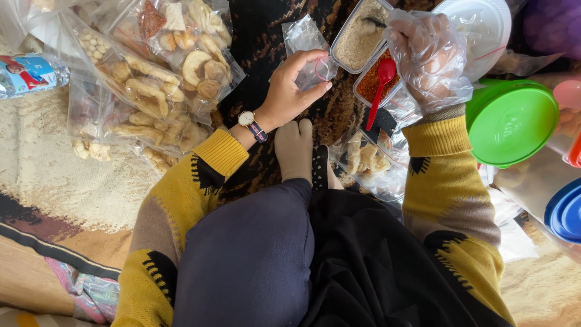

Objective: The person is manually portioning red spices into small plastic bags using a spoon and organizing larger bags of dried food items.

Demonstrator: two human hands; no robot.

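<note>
My left hand [293, 88], bare with a wristwatch, pinches a small clear plastic bag [304, 37] by its edge. My right hand [427, 57] wears a thin clear plastic glove and hovers over two small rectangular containers. One holds pale beige powder [357, 39], the other orange-red powder [370, 85]. A red plastic spoon [381, 85] rests in the orange-red powder, its top at my gloved fingers; whether the fingers grip it I cannot tell. Both sleeves are yellow knit.
Clear bags of pale fried crackers [157, 79] lie at upper left, another bag of crackers [366, 160] by my foot [295, 148]. A water bottle [27, 74] lies at far left. A green lid [511, 121], a blue lid [566, 212] and a white lid [481, 24] sit at right.
</note>
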